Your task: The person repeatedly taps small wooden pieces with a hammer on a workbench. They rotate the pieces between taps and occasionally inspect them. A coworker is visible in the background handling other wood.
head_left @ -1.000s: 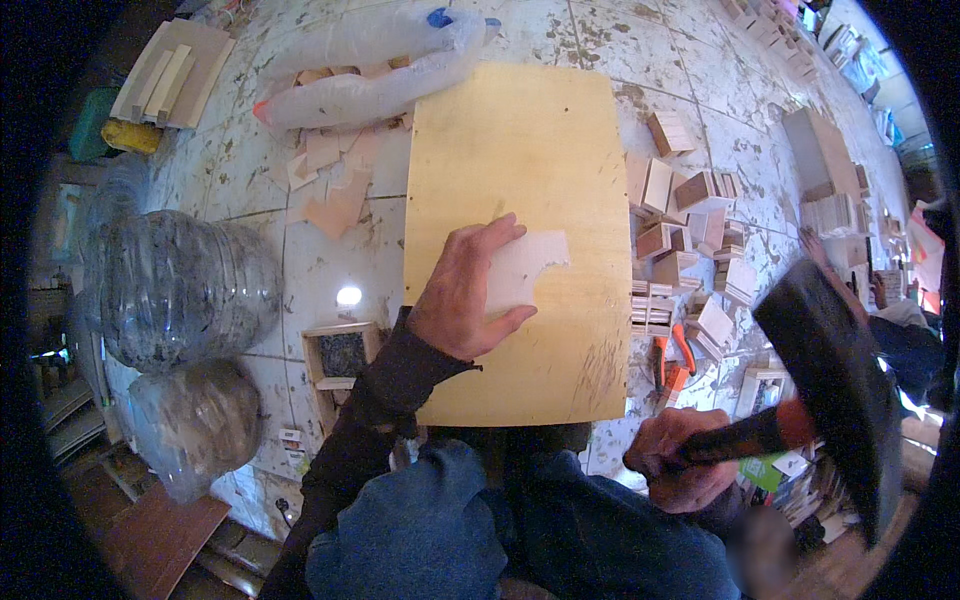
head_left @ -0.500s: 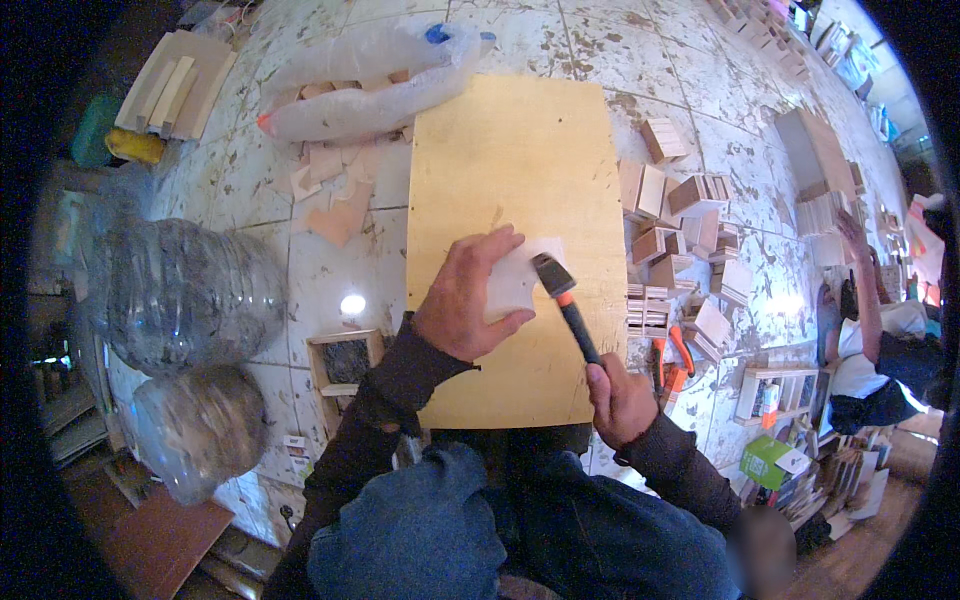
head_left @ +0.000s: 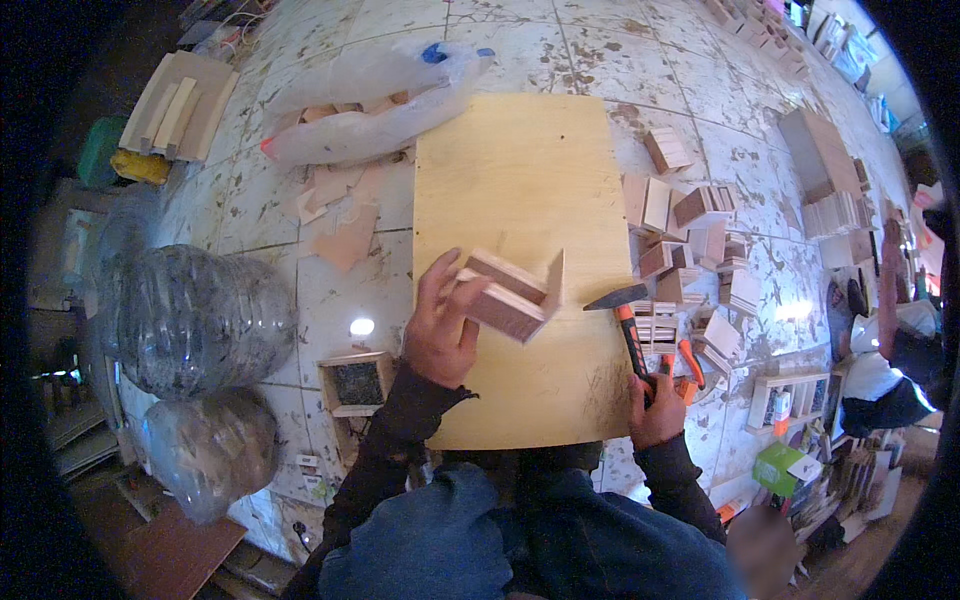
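Note:
Over the yellowish wooden board [head_left: 515, 180], my left hand [head_left: 440, 325] grips a small wooden box frame [head_left: 510, 300]. It is tilted, so its open inside and thin side walls show, with one thin panel standing up at its right end. My right hand [head_left: 657, 410] is closed round the black and orange handle of a hammer [head_left: 617, 298], off the board's right edge. The hammer's head points up and left, apart from the box frame. Close by my right hand lies an orange-handled tool [head_left: 690, 362], partly hidden.
Several small wooden boxes [head_left: 703, 205] are piled right of the board. At the left stand large plastic-wrapped bundles [head_left: 205, 310] and a tray of dark nails or bits [head_left: 357, 384]. A clear plastic bag [head_left: 370, 100] lies beyond. Another person's arm [head_left: 890, 290] shows at far right.
The wooden piece has been lifted off the board and turned in my left hand, showing its box shape. My right hand has drawn the hammer away to the right.

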A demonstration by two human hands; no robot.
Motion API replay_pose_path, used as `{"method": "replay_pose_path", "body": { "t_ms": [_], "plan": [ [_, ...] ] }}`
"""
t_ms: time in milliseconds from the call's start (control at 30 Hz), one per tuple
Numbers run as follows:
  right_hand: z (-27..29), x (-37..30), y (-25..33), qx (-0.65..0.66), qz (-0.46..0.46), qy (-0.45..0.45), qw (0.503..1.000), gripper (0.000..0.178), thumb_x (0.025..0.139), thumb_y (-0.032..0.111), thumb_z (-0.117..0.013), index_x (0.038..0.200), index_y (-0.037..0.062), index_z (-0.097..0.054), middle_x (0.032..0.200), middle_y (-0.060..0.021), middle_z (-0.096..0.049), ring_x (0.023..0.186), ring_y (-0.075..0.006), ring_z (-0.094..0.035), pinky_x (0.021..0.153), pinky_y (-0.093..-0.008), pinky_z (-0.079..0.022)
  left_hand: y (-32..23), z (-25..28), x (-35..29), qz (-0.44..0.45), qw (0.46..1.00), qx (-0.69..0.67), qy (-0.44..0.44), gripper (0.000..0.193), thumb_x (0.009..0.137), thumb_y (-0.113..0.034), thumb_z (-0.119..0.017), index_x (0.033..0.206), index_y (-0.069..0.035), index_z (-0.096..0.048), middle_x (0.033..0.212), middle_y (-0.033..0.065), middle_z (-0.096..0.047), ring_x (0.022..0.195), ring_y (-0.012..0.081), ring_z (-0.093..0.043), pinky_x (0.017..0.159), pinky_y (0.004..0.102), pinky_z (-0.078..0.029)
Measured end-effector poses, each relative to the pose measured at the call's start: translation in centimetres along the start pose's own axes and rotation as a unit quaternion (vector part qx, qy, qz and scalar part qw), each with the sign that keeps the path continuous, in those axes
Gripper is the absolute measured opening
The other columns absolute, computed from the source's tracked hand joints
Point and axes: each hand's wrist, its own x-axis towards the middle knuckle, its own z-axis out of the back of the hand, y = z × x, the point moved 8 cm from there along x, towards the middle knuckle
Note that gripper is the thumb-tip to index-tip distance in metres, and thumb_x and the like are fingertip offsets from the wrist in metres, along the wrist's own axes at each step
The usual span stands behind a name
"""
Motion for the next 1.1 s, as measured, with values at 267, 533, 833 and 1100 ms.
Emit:
{"method": "replay_pose_path", "body": {
  "t_ms": [267,533,833,1100],
  "plan": [
    [1.0,0.5,2.6,-0.090,0.084,-0.057,0.991,0.028,0.086,0.024,-0.064,0.101,0.0011,-0.057,0.094,-0.0198,-0.060,0.081,-0.0379,-0.061,0.064,-0.0440,-0.050,-3.6,-0.3,1.1,-0.141,0.989,-0.039,0.031,0.034,0.080,-0.014,-0.063,0.114,-0.016,-0.068,0.120,0.0130,-0.054,0.116,0.0337,-0.051,0.095,0.0429,-0.042],
    [1.5,1.5,12.7,0.096,0.300,-0.042,0.948,0.049,0.081,0.012,-0.067,0.127,0.0045,-0.051,0.121,-0.0232,-0.051,0.105,-0.0374,-0.056,0.086,-0.0416,-0.050,21.9,2.6,1.1,0.154,0.904,0.396,-0.057,0.040,0.084,-0.022,-0.060,0.122,-0.010,-0.055,0.117,0.0185,-0.056,0.111,0.0383,-0.052,0.089,0.0472,-0.046],
    [0.2,4.0,17.7,0.145,0.433,-0.022,0.890,0.049,0.078,-0.003,-0.060,0.125,0.0081,-0.056,0.116,-0.0186,-0.056,0.099,-0.0329,-0.059,0.082,-0.0389,-0.052,29.7,3.8,-2.1,0.197,0.932,0.302,0.030,0.032,0.084,-0.013,-0.063,0.115,-0.009,-0.062,0.099,0.0160,-0.064,0.079,0.0367,-0.065,0.069,0.0443,-0.053],
    [1.1,4.9,16.5,0.200,0.391,-0.089,0.894,0.045,0.079,-0.004,-0.065,0.122,0.0012,-0.055,0.111,-0.0193,-0.057,0.098,-0.0324,-0.061,0.081,-0.0369,-0.053,6.4,4.3,-0.2,0.184,0.965,-0.120,-0.142,0.026,0.078,-0.001,-0.072,0.103,-0.002,-0.065,0.099,0.0115,-0.068,0.082,0.0195,-0.067,0.072,0.0293,-0.054]
  ]
}}
